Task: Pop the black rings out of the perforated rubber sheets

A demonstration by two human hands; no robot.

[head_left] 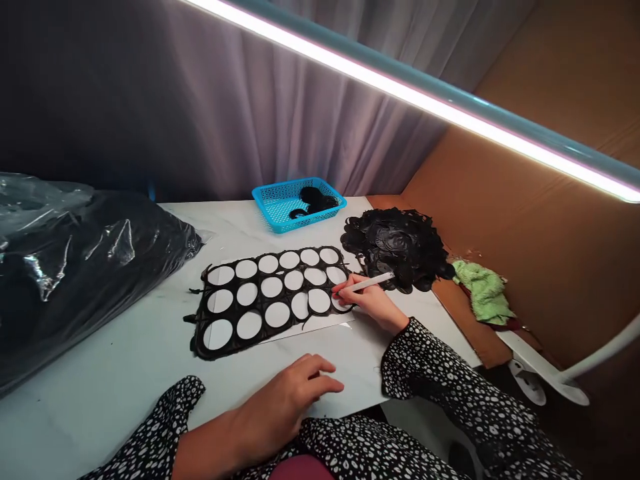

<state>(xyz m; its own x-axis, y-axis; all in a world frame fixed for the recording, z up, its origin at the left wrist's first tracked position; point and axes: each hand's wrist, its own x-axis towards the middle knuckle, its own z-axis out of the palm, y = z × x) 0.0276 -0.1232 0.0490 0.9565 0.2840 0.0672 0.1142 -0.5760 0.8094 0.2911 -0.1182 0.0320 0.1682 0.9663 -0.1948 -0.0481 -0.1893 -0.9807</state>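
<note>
The right hand [369, 305] covers the lower right corner of the black cutout sheet [260, 300], and its fingers [345, 287] hide the tip of the white pen [367, 283]. The view's left edge cuts off the black plastic bag [85, 267], its contents too dark to tell. The black pieces in the heap [395, 247] are too tangled to tell apart.

Colour check, referenced to my right grip [357, 297]: the pen [364, 283] held in it is white. Ahead of the grip, the cut-out sheet [196, 340] is black, with white circles showing through. Beyond it, the mesh basket [265, 200] is bright blue. To the right, the cloth [484, 292] is light green. Under the grip, the bench [125, 347] is white with grey veining. My sleeve [440, 373] is black with a white spot pattern.
</note>
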